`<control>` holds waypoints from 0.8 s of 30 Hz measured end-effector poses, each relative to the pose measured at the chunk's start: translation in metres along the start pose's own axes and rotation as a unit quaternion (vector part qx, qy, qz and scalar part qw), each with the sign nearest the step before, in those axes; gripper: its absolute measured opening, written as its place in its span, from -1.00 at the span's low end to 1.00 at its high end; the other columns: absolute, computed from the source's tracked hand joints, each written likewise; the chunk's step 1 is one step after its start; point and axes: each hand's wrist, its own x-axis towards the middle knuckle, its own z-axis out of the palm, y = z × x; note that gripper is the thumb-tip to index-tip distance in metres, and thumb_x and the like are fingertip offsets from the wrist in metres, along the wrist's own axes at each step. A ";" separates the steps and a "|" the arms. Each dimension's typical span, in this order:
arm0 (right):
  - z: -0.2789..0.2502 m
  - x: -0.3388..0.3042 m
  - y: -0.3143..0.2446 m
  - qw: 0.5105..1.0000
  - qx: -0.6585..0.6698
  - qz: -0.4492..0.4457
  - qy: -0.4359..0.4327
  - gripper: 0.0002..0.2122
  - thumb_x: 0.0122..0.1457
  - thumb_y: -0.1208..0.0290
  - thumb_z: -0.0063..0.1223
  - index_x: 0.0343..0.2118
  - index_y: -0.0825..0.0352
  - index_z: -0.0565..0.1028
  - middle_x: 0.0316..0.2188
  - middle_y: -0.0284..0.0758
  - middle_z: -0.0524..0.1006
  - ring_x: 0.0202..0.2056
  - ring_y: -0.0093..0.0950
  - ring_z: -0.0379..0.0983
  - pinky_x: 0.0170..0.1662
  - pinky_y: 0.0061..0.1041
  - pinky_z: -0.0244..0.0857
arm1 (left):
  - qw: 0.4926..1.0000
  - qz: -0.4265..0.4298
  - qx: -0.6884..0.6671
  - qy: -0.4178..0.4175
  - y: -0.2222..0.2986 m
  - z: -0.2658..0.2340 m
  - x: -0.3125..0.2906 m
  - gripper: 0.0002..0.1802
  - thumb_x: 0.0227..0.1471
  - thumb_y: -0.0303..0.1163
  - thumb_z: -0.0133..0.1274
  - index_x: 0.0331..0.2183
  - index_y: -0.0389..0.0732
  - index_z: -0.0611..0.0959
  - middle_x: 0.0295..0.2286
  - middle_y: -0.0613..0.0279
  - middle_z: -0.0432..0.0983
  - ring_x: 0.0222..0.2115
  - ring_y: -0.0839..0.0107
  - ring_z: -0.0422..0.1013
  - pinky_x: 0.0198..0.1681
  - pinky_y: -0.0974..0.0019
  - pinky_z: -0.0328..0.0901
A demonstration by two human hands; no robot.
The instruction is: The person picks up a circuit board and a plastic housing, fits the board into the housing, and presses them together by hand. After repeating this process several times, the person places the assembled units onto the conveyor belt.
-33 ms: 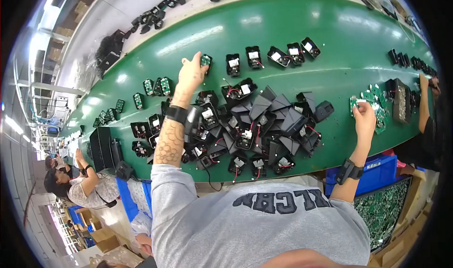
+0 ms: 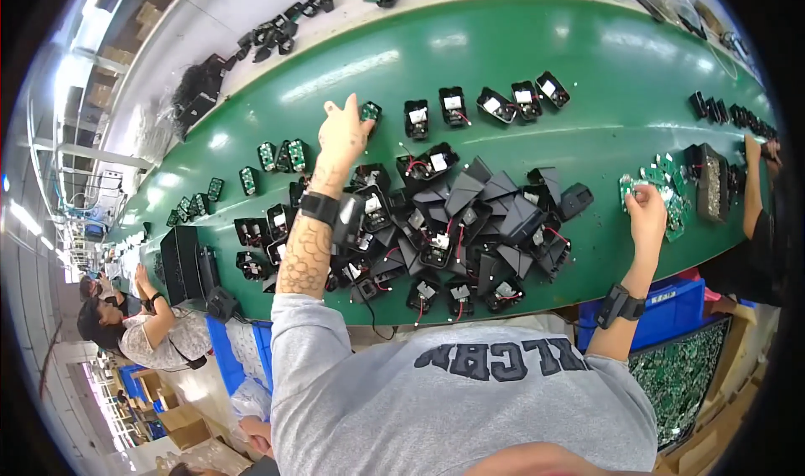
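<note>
My left hand reaches over the green table with its fingers spread. Its thumb lies against or just beside a small black housing with a green circuit board in it. On the right, my right hand pinches a small green circuit board beside a loose pile of such boards. Several black housings with white parts inside stand in a row right of my left hand. Between my arms lies a heap of black housings with red wires.
More board-fitted housings stand to the left. Large black boxes sit at the table's left edge. A dark bin stands right of the boards, near another person's arm. A blue crate is below the table edge.
My left fingers sit slightly farther from the board-fitted housing than before. The view has shifted a little; my right hand keeps its pinch on the circuit board.
</note>
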 end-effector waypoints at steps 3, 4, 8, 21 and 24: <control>-0.001 -0.001 -0.009 0.998 0.050 -0.019 -0.023 -0.77 -0.01 0.46 0.15 -0.26 0.37 0.47 -0.47 -0.27 0.52 -0.42 -0.45 0.47 -0.30 -0.47 0.33 | 0.994 0.029 -0.093 0.051 0.029 -0.023 -0.002 -0.55 0.00 -0.12 0.11 -0.13 -0.20 0.53 -0.32 -0.05 0.49 -0.32 0.07 0.45 -0.26 0.09 0.35; -0.002 -0.005 -0.018 0.997 0.073 -0.019 -0.026 -0.77 -0.01 0.48 0.16 -0.26 0.37 0.47 -0.46 -0.27 0.52 -0.41 -0.48 0.46 -0.30 -0.49 0.33 | 0.994 0.022 -0.108 0.005 0.036 -0.023 0.001 -0.59 0.03 -0.09 0.07 -0.20 -0.21 0.58 -0.39 -0.01 0.52 -0.32 0.08 0.46 -0.26 0.12 0.35; -0.005 -0.015 -0.059 0.950 0.301 -0.013 -0.084 -0.76 0.01 0.55 0.15 -0.21 0.37 0.48 -0.39 -0.34 0.55 -0.38 -0.61 0.45 -0.36 -0.62 0.30 | 0.961 0.085 -0.248 -0.090 0.039 0.010 0.011 -0.47 -0.08 -0.11 0.18 -0.12 -0.23 0.54 -0.40 0.01 0.55 -0.35 0.12 0.49 -0.23 0.18 0.35; 0.003 -0.067 -0.177 0.592 0.693 0.083 -0.404 -0.80 0.18 0.43 0.01 -0.18 0.40 0.41 -0.36 -0.31 0.52 -0.44 -0.59 0.46 -0.56 -0.77 0.28 | 0.757 -0.017 -0.634 -0.158 0.138 -0.123 -0.104 -0.68 0.13 -0.49 -0.05 -0.05 -0.17 0.38 -0.29 0.34 0.40 -0.35 0.64 0.37 -0.46 0.59 0.29; 0.005 -0.074 -0.182 0.542 0.706 0.069 -0.450 -0.85 0.20 0.42 -0.01 -0.25 0.40 0.40 -0.45 -0.35 0.48 -0.59 -0.69 0.32 -0.62 -0.80 0.12 | 0.767 -0.030 -0.626 -0.138 0.145 -0.111 -0.124 -0.67 0.11 -0.59 -0.06 -0.06 -0.20 0.40 -0.28 0.32 0.42 -0.29 0.64 0.35 -0.17 0.52 0.25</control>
